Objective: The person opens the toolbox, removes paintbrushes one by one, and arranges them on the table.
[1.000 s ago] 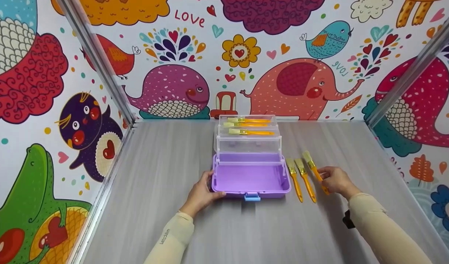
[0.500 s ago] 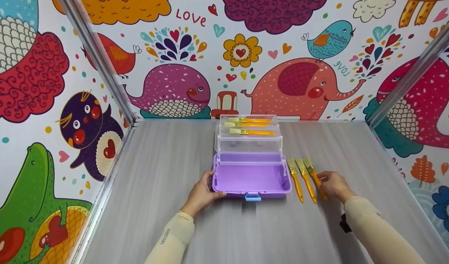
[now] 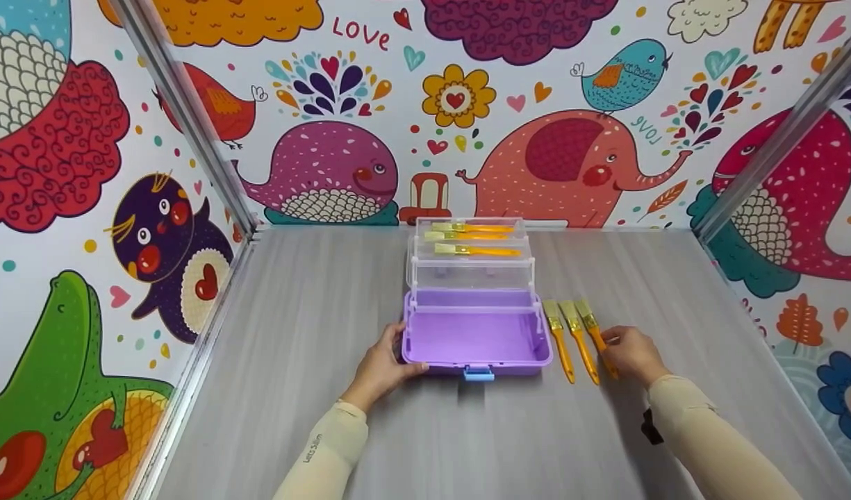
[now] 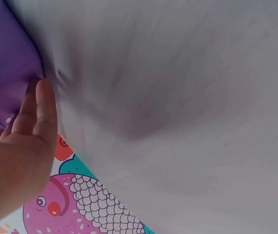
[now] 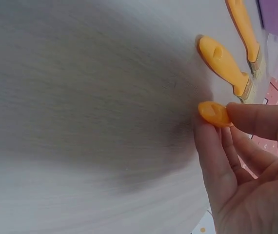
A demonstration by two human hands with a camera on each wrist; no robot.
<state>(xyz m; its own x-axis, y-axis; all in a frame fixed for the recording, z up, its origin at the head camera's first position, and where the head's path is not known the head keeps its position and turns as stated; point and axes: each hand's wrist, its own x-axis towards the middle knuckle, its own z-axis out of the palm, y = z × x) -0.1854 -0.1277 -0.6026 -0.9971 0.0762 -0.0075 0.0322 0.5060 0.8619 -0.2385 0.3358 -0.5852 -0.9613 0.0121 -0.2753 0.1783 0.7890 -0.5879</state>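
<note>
My left hand (image 3: 383,364) grips the front left corner of an open purple storage box (image 3: 515,367), its thumb at the front wall and its fingers along the side. To the box's right, my right hand (image 3: 635,354) pinches the orange handle of a paintbrush (image 3: 596,333), whose pale bristles point away from me. Two more paintbrushes, a middle one (image 3: 579,342) and one nearest the box (image 3: 558,342), lie alongside it. The right wrist view shows the held handle's end (image 5: 214,113) between thumb and fingers.
Clear fold-out trays (image 3: 467,278) rise behind the box, with several orange-handled paintbrushes (image 3: 491,251) in the upper ones. A blue latch (image 3: 478,373) sits on the box front. Cartoon-printed walls (image 3: 369,257) bound the grey table (image 3: 314,298).
My right hand has lowered the paintbrush slightly toward me and left, so it now lines up beside the other two. The left hand and box have stayed in place.
</note>
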